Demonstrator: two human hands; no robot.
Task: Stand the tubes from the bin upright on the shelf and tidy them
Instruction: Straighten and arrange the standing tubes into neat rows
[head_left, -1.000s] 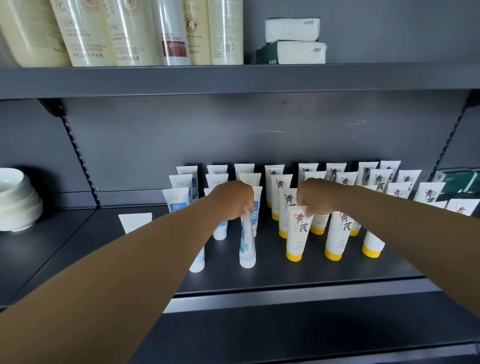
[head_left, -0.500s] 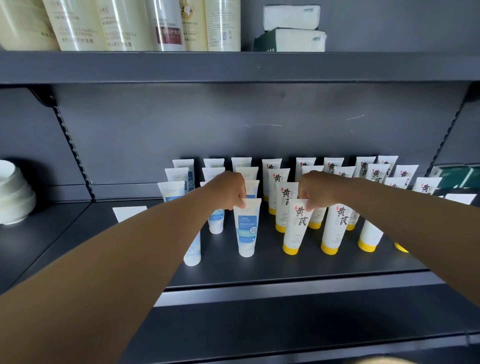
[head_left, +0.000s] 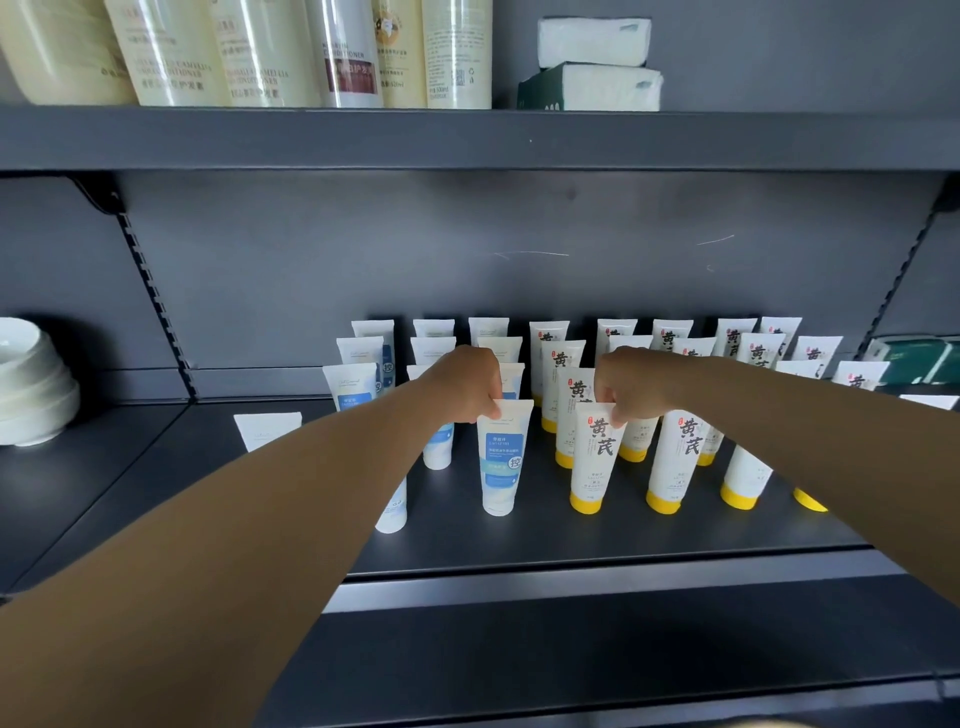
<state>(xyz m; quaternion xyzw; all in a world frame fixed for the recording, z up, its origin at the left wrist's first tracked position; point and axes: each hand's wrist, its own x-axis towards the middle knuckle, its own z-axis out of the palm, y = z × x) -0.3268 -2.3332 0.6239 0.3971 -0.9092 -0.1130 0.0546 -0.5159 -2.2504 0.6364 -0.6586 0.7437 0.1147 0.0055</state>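
A dark grey shelf (head_left: 519, 540) is seen from the head camera, with both bare forearms extended over its front edge. The left hand (head_left: 462, 387) is curled, and the flat crimped top of a blue-labelled tube (head_left: 501, 457) is pinched between its fingertips; this tube stands upright on its white cap at the front of the left group. The right hand (head_left: 631, 387) is likewise curled, and the crimped top of a yellow-capped tube (head_left: 592, 460) is pinched by it; that tube stands cap-down at the front of the right group, just beside the blue-labelled one but apart from it. Behind and to the left, further blue-and-white tubes (head_left: 350, 384) are arranged in rows running toward the back panel, one of them partly hidden behind the left forearm. To the right, more yellow-capped tubes (head_left: 675, 457) are set upright in rows, the rightmost partly covered by the right forearm. A single white tube end (head_left: 267, 428) is seen apart at the left of the rows. White bowls (head_left: 31, 384) are stacked at the far left of the shelf. On the upper shelf (head_left: 727, 137), cream-coloured bottles (head_left: 260, 52) and two tissue packs (head_left: 592, 65) are placed.
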